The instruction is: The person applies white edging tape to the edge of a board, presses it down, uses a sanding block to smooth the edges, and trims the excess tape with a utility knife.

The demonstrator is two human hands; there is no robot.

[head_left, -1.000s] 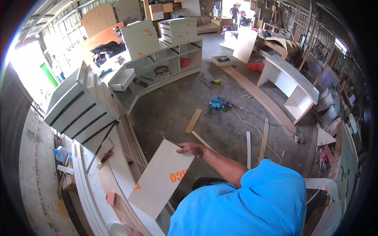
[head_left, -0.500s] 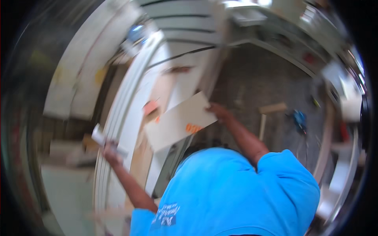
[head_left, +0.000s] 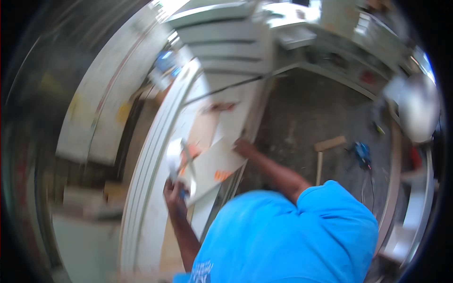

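Observation:
My left hand [head_left: 175, 194] is closed on a white object with a blue part [head_left: 174, 155], too blurred to make out exactly, held over the workbench [head_left: 144, 198]. My right hand [head_left: 241, 147] grips the far right corner of a pale board with orange lettering [head_left: 210, 165], which lies on or just above the bench. An orange-pink block [head_left: 193, 149] shows behind the white object. Farther along the bench is a brown-handled tool [head_left: 219, 107], blurred.
A white drawer unit with dark rails [head_left: 222, 35] stands at the bench's far end, beside a curved white cabinet [head_left: 330, 68]. On the floor at right lie a blue power tool [head_left: 362, 154], wood offcuts [head_left: 329, 144], cords and a long plank [head_left: 392, 170]. Large pale panels [head_left: 99, 118] stand left.
My view has swung left and down toward the bench. My left hand, with the white object, has moved right, over to the board. The board and my right hand sit lower along the bench.

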